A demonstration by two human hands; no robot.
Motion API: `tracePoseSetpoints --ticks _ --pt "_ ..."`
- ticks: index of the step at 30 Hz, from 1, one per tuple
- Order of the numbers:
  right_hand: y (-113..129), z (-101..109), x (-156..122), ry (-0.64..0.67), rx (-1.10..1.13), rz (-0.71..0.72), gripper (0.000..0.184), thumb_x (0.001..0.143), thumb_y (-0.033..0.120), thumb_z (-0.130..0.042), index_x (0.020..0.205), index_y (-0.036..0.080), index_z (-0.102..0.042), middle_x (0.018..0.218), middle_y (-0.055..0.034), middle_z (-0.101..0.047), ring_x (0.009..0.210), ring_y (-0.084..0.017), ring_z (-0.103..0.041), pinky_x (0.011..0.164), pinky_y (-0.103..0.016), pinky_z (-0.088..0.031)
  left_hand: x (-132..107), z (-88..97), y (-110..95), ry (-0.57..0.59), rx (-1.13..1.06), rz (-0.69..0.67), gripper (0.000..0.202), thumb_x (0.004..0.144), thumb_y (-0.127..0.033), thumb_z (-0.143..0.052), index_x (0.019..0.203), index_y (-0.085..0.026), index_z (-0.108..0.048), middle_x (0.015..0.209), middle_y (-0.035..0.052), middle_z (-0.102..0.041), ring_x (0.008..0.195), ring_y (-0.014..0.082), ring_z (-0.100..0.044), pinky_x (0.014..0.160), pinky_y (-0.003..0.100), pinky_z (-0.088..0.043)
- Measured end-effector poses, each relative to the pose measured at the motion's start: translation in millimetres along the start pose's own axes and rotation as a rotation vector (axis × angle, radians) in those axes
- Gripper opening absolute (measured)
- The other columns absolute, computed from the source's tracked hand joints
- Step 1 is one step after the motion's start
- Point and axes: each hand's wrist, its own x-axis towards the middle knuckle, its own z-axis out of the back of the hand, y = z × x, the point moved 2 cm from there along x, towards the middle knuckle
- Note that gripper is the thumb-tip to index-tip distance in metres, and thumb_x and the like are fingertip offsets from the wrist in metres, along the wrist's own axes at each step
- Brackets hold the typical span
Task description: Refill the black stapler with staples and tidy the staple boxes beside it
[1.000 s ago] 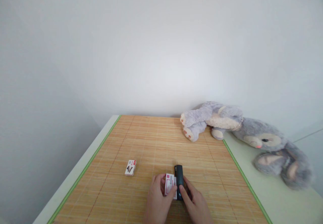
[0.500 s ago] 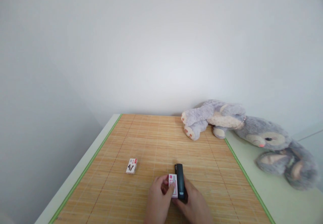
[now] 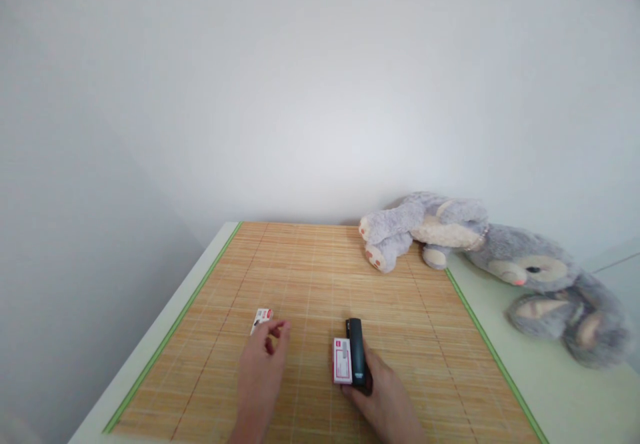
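A black stapler (image 3: 357, 354) lies on the mat, with a small white box with pink print (image 3: 342, 362) right against its left side. My right hand (image 3: 384, 394) grips the stapler from the right, its thumb at the near end by the pink-printed box. Over to the left, my left hand (image 3: 264, 364) hovers beside a second small white box with red print (image 3: 261, 315), covering its lower part. The fingers of that hand are loosely curled with a gap to the thumb, and nothing shows in them.
A bamboo mat (image 3: 310, 271) with green edging covers most of the pale table (image 3: 505, 304). A grey plush rabbit (image 3: 450, 224) lies across the back right, its head and ears over the table's right side. Behind stands a white wall (image 3: 320, 97).
My left hand has let go of the pink-printed box and moved left to the red-printed box. My right hand stays at the stapler.
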Motion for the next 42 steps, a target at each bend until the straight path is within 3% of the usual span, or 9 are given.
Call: tracePoseSetpoints --ticks 2,5,10,16,20,31,34,38,42 --pt "1 1 -1 -0.003 -0.002 -0.008 0.071 0.077 0.026 -0.070 0.147 0.023 -0.057 0.137 -0.0102 -0.070 0.125 -0.031 -0.066 0.107 -0.040 -0.050 26 26.4 18 -0.140 0.055 0.048 0.055 0.089 -0.071 -0.056 0.111 -0.023 -0.073 0.095 0.0049 -0.075 0.078 0.0236 -0.065 0.076 0.037 -0.052" --pt "0 1 -1 -0.009 -0.020 -0.012 0.081 0.076 0.026 -0.070 0.155 0.023 -0.048 0.136 -0.0100 -0.071 0.124 -0.031 -0.066 0.107 -0.040 -0.049 57 44.2 39 -0.058 0.041 0.113 0.057 0.082 -0.070 -0.063 0.109 -0.022 -0.075 0.097 0.0068 -0.078 0.083 0.0275 -0.071 0.079 0.040 -0.054" --pt "-1 1 3 0.004 -0.084 -0.027 0.083 0.077 0.028 -0.070 0.156 0.020 -0.046 0.133 -0.0114 -0.072 0.119 -0.031 -0.068 0.102 -0.038 -0.050 72 10.9 37 0.199 -0.087 0.140 0.055 0.075 -0.068 -0.072 0.099 -0.020 -0.080 0.087 0.0069 -0.081 0.078 0.0273 -0.075 0.066 0.035 -0.058" --pt "3 4 8 0.047 -0.119 -0.019 0.086 0.074 0.026 -0.072 0.156 0.022 -0.046 0.119 -0.0083 -0.077 0.108 -0.030 -0.072 0.092 -0.035 -0.052 56 -72.6 -1 0.387 -0.249 0.097 0.049 0.077 -0.061 -0.075 0.100 -0.018 -0.081 0.085 0.0074 -0.081 0.072 0.0232 -0.075 0.058 0.030 -0.058" --pt "6 5 8 0.044 -0.128 -0.026 0.077 0.075 0.026 -0.071 0.149 0.023 -0.053 0.113 -0.0077 -0.078 0.101 -0.030 -0.074 0.085 -0.033 -0.053 43 -102.2 -16 0.434 -0.299 0.050 0.044 0.079 -0.058 -0.075 0.097 -0.019 -0.081 0.085 0.0073 -0.081 0.070 0.0226 -0.075 0.056 0.030 -0.057" --pt "9 5 9 0.039 -0.152 -0.038 0.053 0.077 0.028 -0.072 0.129 0.025 -0.065 0.107 -0.0062 -0.079 0.095 -0.029 -0.075 0.081 -0.032 -0.053 22 -105.7 -22 0.336 -0.336 -0.038 0.037 0.082 -0.054 -0.074 0.093 -0.019 -0.079 0.089 0.0088 -0.081 0.083 0.0255 -0.076 0.079 0.037 -0.059" --pt "11 5 9 0.042 -0.142 -0.028 0.063 0.075 0.025 -0.072 0.137 0.026 -0.061 0.112 -0.0062 -0.079 0.101 -0.029 -0.075 0.085 -0.033 -0.053 12 -97.5 -28 0.282 -0.349 -0.042 0.039 0.089 -0.057 -0.068 0.096 -0.020 -0.077 0.092 0.0088 -0.080 0.086 0.0255 -0.076 0.083 0.038 -0.059" --pt "15 6 6 0.037 -0.084 0.000 0.084 0.074 0.022 -0.070 0.154 0.023 -0.046 0.123 -0.0089 -0.077 0.108 -0.029 -0.074 0.090 -0.034 -0.054 -19 -95.8 -29 0.156 -0.376 -0.023 0.048 0.099 -0.056 -0.053 0.129 -0.020 -0.064 0.126 0.0138 -0.073 0.117 0.0274 -0.071 0.103 0.044 -0.055" --pt "18 8 6 0.049 -0.089 0.008 0.081 0.077 0.023 -0.066 0.155 0.024 -0.046 0.124 -0.0099 -0.077 0.109 -0.030 -0.074 0.090 -0.035 -0.055 -55 -114.1 -25 0.283 -0.469 -0.012 0.061 0.104 -0.051 -0.046 0.159 -0.026 -0.036 0.165 0.0114 -0.044 0.152 0.0248 -0.044 0.126 0.044 -0.037"
